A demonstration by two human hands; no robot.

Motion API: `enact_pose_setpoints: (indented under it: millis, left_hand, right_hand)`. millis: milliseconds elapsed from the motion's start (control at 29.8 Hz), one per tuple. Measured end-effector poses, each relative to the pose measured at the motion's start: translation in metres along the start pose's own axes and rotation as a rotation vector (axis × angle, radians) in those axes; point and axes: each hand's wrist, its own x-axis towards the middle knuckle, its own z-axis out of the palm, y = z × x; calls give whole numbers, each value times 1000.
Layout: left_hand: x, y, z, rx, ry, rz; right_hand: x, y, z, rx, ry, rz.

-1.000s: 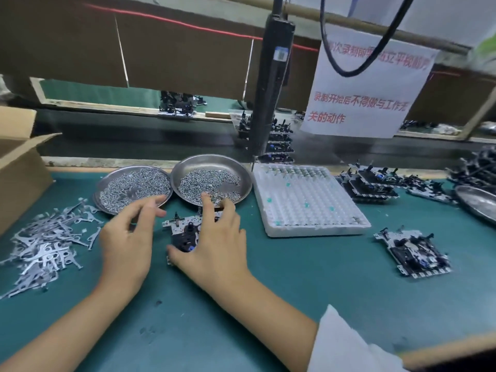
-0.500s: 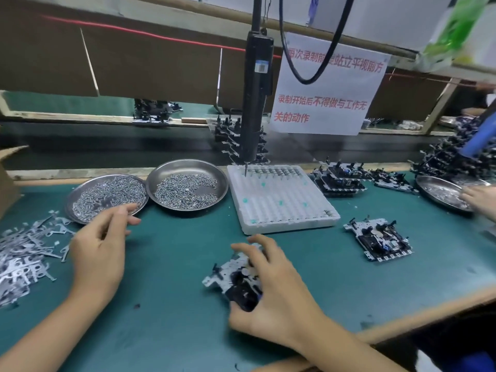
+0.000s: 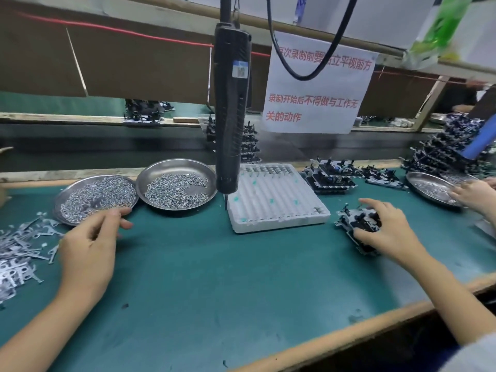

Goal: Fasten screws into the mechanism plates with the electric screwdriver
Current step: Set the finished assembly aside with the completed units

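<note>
My right hand (image 3: 389,229) grips a black and silver mechanism plate (image 3: 349,218) at the right of the green mat, on top of another plate (image 3: 369,251) lying there. My left hand (image 3: 88,245) hovers with loosely curled fingers just in front of the left dish of screws (image 3: 96,197) and holds nothing. A second dish of screws (image 3: 177,189) stands beside the first. The black electric screwdriver (image 3: 230,116) hangs upright over the mat between the dishes and the white foam tray (image 3: 273,200), and neither hand touches it.
A pile of flat metal levers (image 3: 18,251) lies at the far left. Stacked mechanism plates (image 3: 332,175) sit behind the foam tray. At the far right another person's hand (image 3: 475,194) reaches into a metal dish (image 3: 429,186). A paper sign (image 3: 316,84) hangs behind.
My right hand carried the mechanism plate from in front of the screw dishes across the mat to the right, onto the plate lying there. My left hand stayed near the left dish.
</note>
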Motion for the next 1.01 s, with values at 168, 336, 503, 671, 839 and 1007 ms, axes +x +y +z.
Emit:
enact_pose_setpoints:
  millis: [168,336,503,671,839,1007]
  left_hand:
    - [-2,2,0,39,-1,14]
    - [-4,7,1,64,-5,-4]
    - [-7,10,2,64,-38,30]
    - [-12,16,5,132,-46,30]
    - [11,48,17,191,-65,124]
    - [82,68,73,321,-110,154]
  right_hand:
    - [-14,-15,19,-61,280,-158]
    - [-43,-37,61,196,105,-177]
    - [-13,-18,56,117,183,-6]
    - [-5,-20,46,42,187,-5]
    - [-28,-103,77,283,294,-468]
    - [-13,-195,117,332,298,-796]
